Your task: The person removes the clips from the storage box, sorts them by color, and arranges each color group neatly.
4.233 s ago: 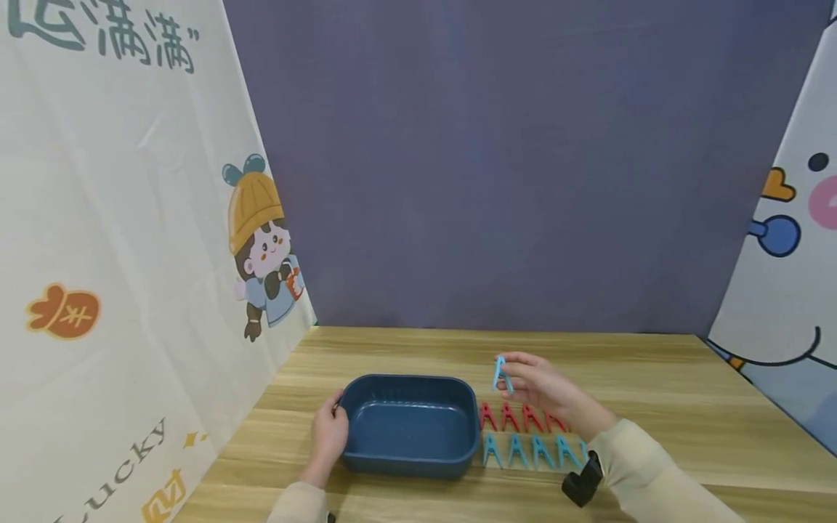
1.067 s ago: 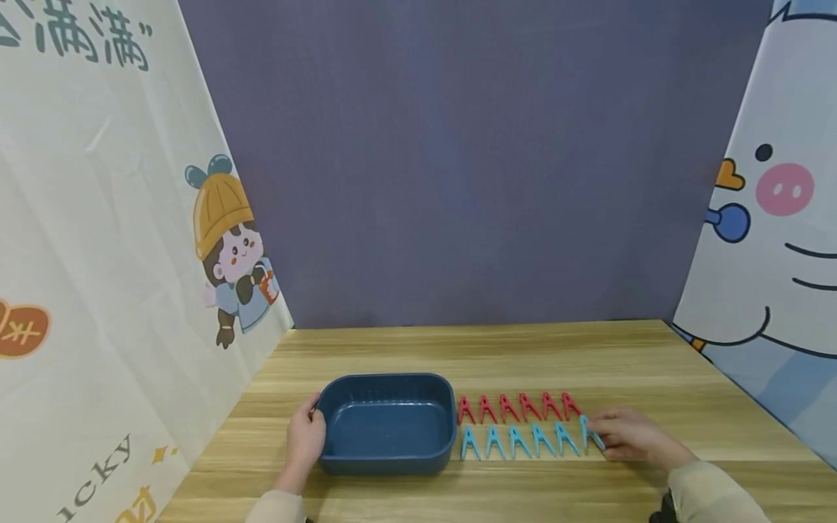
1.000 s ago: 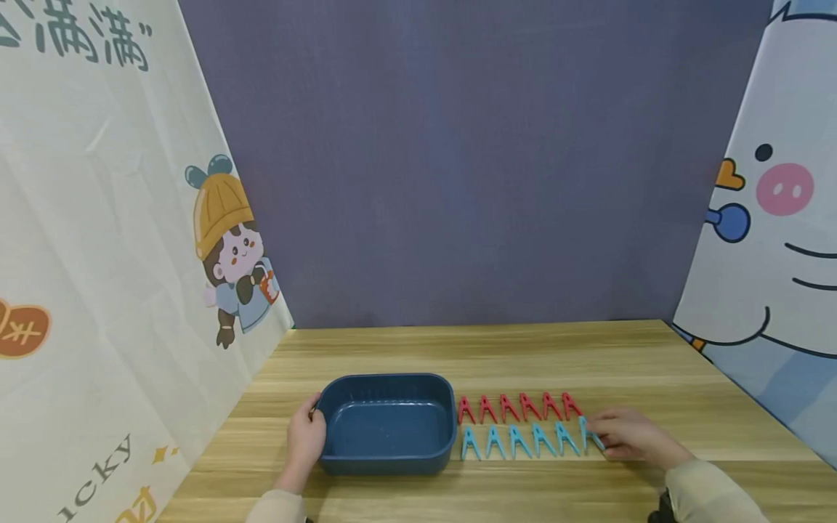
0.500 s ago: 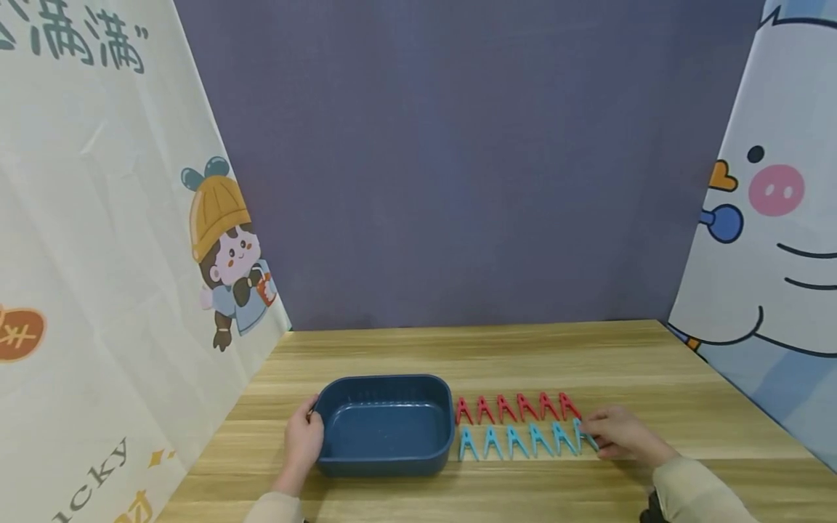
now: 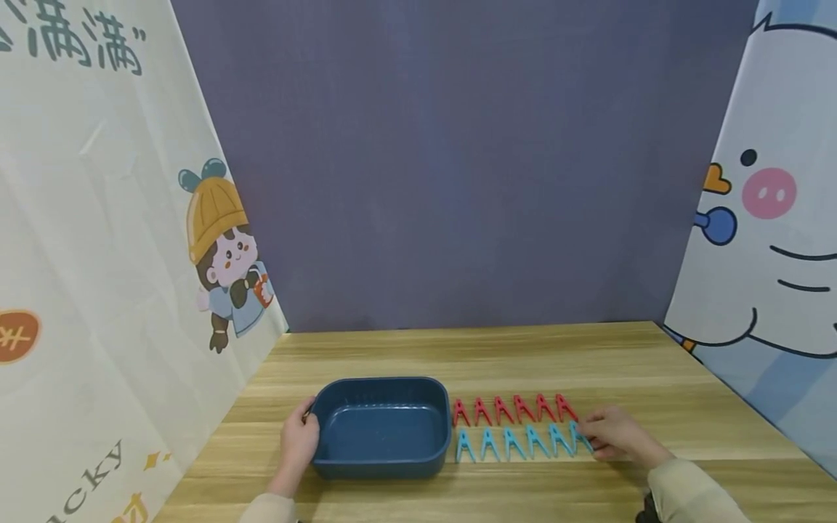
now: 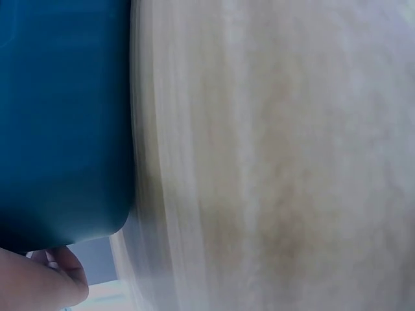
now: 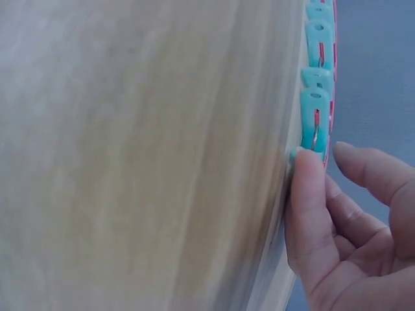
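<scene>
A dark blue rectangular basin (image 5: 381, 468) stands on the wooden table. My left hand (image 5: 298, 439) grips its left end, thumb at the rim; in the left wrist view the fingers (image 6: 70, 264) curl against the corner. To the basin's right, a front row of light blue clothespins (image 5: 510, 443) stands on spread legs. At that row's right end my right hand (image 5: 617, 434) pinches the last light blue clothespin (image 5: 575, 434) by its right leg. In the right wrist view the thumb and fingers (image 7: 314, 214) are right at its end, covering part of it.
Behind the light blue row runs a parallel row of several red clothespins (image 5: 499, 410). Wood-grain tabletop (image 5: 458, 356) reaches back to a plain purple-grey cloth (image 5: 451, 181). Printed white cloths flank the table on both sides.
Earlier, my right hand held a light blue clothespin in the air above the rows. It now stands at the front row's right end, shifted slightly left lately. The left hand keeps its grip.
</scene>
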{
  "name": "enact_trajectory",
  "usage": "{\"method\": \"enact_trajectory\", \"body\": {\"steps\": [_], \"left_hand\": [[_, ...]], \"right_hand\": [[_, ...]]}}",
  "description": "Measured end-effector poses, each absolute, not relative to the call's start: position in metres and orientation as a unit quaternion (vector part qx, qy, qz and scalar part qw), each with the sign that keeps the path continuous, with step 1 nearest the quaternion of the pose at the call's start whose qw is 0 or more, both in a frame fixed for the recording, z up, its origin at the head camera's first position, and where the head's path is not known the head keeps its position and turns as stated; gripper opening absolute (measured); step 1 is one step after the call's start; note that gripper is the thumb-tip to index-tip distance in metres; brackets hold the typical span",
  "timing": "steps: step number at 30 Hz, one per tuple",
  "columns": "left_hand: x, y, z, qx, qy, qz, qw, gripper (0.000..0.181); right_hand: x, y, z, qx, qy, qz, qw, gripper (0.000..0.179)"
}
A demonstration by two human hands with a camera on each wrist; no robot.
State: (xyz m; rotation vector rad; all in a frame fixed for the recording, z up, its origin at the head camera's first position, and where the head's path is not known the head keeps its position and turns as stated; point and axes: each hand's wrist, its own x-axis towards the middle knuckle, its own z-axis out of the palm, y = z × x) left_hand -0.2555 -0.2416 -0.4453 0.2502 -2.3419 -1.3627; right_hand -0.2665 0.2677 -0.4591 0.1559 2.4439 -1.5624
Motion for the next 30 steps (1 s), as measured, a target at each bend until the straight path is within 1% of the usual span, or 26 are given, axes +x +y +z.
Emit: {"method": "enact_trajectory", "body": {"steps": [5, 14, 22, 26, 30], "left_hand": [[-0.258, -0.242, -0.444, 0.089, -0.835, -0.507, 0.195, 0.041], [-0.261, -0.247, -0.441, 0.067, -0.838, -0.516, 0.163, 0.043], [-0.262, -0.261, -0.434, 0.061, -0.853, -0.499, 0.140, 0.044], [-0.261, -0.264, -0.426, 0.063, -0.859, -0.493, 0.125, 0.045], [-0.260, -0.264, -0.416, 0.061, -0.865, -0.482, 0.123, 0.046]], "right_hand": [[-0.266, 0.272, -0.459, 0.042, 0.833, -0.538, 0.118, 0.030], [-0.264, 0.276, -0.454, 0.061, 0.840, -0.529, 0.104, 0.033], [-0.271, 0.271, -0.440, -0.006, 0.856, -0.513, 0.065, 0.040], [-0.276, 0.267, -0.428, -0.010, 0.858, -0.509, 0.065, 0.041], [-0.279, 0.264, -0.418, -0.019, 0.863, -0.502, 0.061, 0.041]]}}
